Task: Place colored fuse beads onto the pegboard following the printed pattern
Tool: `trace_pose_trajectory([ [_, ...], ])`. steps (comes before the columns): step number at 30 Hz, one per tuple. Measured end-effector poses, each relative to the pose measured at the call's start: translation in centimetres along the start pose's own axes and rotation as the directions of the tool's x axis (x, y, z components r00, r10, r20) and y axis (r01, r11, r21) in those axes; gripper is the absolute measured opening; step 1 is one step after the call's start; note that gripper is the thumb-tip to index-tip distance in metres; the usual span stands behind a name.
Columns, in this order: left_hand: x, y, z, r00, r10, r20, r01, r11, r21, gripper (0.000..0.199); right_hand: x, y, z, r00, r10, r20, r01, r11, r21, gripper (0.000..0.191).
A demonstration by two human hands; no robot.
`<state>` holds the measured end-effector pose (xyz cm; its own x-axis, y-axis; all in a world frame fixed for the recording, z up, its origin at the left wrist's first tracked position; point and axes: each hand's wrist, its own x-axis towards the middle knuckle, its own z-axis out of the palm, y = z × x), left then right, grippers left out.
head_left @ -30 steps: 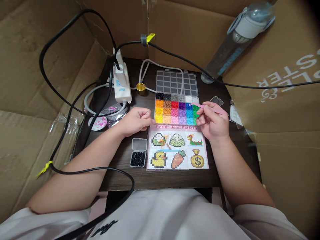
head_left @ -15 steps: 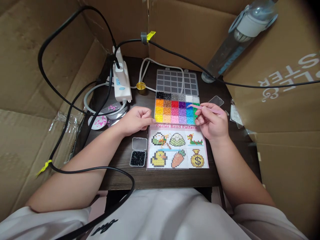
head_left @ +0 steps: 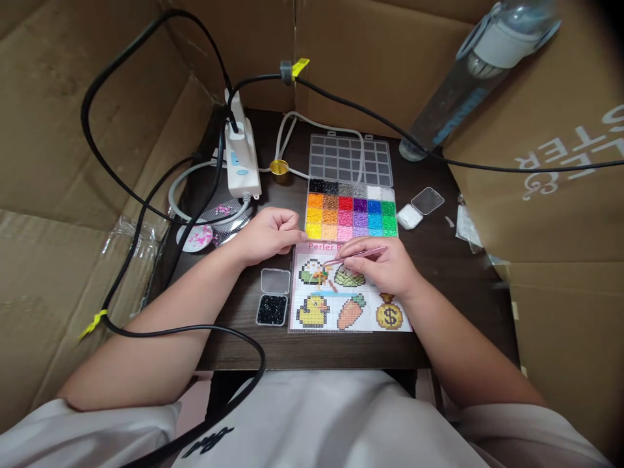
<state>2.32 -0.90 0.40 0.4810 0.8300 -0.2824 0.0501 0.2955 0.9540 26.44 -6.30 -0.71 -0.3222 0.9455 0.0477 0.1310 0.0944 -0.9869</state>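
My right hand (head_left: pixel 385 263) is closed around pink tweezers (head_left: pixel 363 254). Their tips reach over the upper-left picture on the bead pattern sheet (head_left: pixel 365 325), and any bead between them is too small to make out. Loose orange and green beads (head_left: pixel 320 277) lie on that picture. My left hand (head_left: pixel 269 235) is curled into a loose fist, its thumb at the near left corner of the sorted bead box (head_left: pixel 351 159). The box lies open behind the sheet, its compartments filled with beads of many colours. Left of the sheet stands a small open case (head_left: pixel 275 281) of black beads.
Another small open case (head_left: pixel 428 200) with white contents lies right of the bead box. At the back left are a power strip (head_left: pixel 242 166), a gold cup (head_left: pixel 279 170) and black cables (head_left: pixel 214 328). A tall bottle (head_left: pixel 453 97) stands back right, by cardboard walls (head_left: pixel 370 39).
My right hand with the tweezers has moved left and toward me, from the box's right side to over the pattern sheet. The white case is now uncovered. My left hand stays at the box corner.
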Motion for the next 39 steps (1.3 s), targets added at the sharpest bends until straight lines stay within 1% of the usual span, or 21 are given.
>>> trace_pose_trajectory([
  [5,0.0,0.0,0.0,1.0,0.001,0.004,-0.001,1.0,-0.001,0.049,0.3,0.3,0.1,1.0,-0.007,0.018,0.008,0.998,-0.061,0.006],
  [12,0.1,-0.1,-0.1,1.0,0.009,0.016,-0.009,1.0,-0.018,0.047,0.3,0.1,0.1,0.999,-0.003,0.034,0.006,0.996,-0.093,0.005],
  [22,0.0,0.0,-0.1,1.0,0.007,0.027,-0.006,1.0,-0.017,0.047,0.3,0.1,0.2,0.999,0.005,0.044,0.0,0.995,-0.103,0.004],
  [26,0.0,0.0,-0.1,0.999,-0.003,0.032,0.003,1.0,-0.016,0.047,0.2,0.1,0.2,0.999,0.031,0.044,-0.026,0.995,-0.1,0.006],
  [30,0.0,0.0,0.0,0.999,0.003,0.032,-0.003,1.0,-0.012,0.047,0.2,0.3,0.0,0.998,0.062,0.009,-0.061,0.995,-0.077,0.008],
  [36,0.1,-0.1,-0.1,1.0,0.019,0.023,-0.019,1.0,0.004,0.047,0.1,0.9,0.1,0.988,0.137,-0.077,-0.133,0.99,0.048,0.011],
  [39,0.1,-0.2,-0.1,0.999,0.022,0.026,-0.022,1.0,0.002,0.047,0.2,1.0,0.1,0.98,0.16,-0.121,-0.151,0.985,0.082,0.013],
])
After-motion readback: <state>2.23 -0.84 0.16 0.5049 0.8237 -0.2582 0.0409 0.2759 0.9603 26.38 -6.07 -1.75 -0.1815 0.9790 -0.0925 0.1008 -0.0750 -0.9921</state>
